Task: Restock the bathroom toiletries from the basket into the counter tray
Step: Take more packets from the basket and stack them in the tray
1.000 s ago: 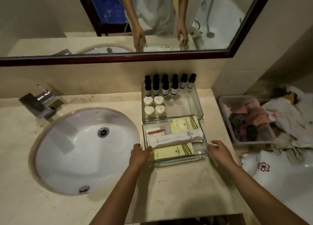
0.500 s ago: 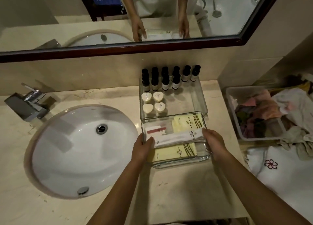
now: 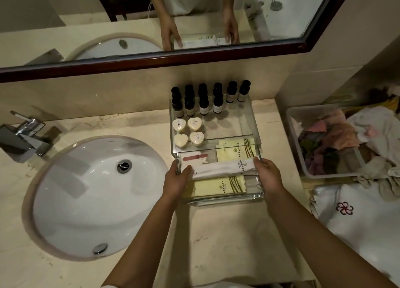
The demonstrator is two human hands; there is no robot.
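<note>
Marble counter (image 3: 216, 244), clear tray (image 3: 255, 125) at 12 o'clock of both hands. Inside near compartment, long white packets (image 3: 223, 167) lying 9-to-3; left hand (image 3: 176, 179) holding 9 o'clock end, right hand (image 3: 268, 175) holding 3 o'clock end, neither nearer.

— What does the room hold?
— A pale marble counter (image 3: 216, 244), with a white oval sink (image 3: 86, 201) on the left and a chrome tap (image 3: 23, 136) beyond it.
— And behind?
— A beige wall (image 3: 108, 97) under a dark-framed mirror (image 3: 71, 10). On the right are a clear bin (image 3: 329, 176) of cloths (image 3: 329, 136) and a white towel (image 3: 363, 229). The light is dim and warm.
</note>
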